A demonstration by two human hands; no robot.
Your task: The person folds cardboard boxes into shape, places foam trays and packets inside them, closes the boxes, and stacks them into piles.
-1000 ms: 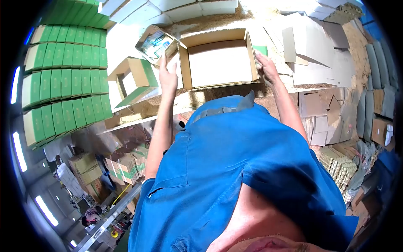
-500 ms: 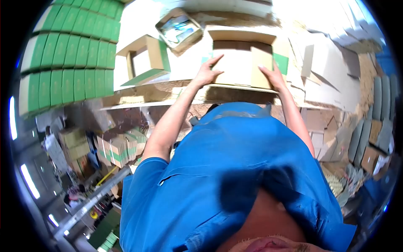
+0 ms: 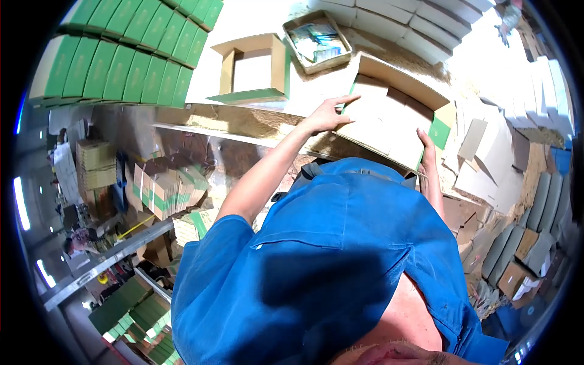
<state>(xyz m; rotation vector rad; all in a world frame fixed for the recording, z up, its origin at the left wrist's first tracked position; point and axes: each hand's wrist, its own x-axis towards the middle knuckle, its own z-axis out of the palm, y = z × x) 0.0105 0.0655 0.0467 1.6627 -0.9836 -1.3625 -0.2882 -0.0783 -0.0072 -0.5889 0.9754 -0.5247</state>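
Observation:
A cardboard box [image 3: 382,123] lies on the bench in front of me, pale panels flat inside it. Its brown back flap [image 3: 401,79] stands raised, and a green-faced flap [image 3: 440,129] sticks out on the right. At the box's left end is my left hand [image 3: 330,115], thumb and fingers spread against the edge, holding nothing. My right hand [image 3: 427,146] grips the front right end, thumb on top; its other fingers are mostly hidden. Left of this box stands another brown-and-green open box [image 3: 255,68]. Behind the two sits a tray [image 3: 317,41] of small packets.
Rows of green boxes [image 3: 121,70] are stacked at the left. White boxes [image 3: 407,24] line the back, and flat cardboard sheets [image 3: 486,161] lie at the right. Bundled cardboard [image 3: 167,188] stands below the bench. Another person's hand [image 3: 504,30] shows at the far right.
The view has turned, shifting the bench things. The brown right-hand flap inside the box no longer covers the panels. My right hand has moved along the box's right end toward its front corner.

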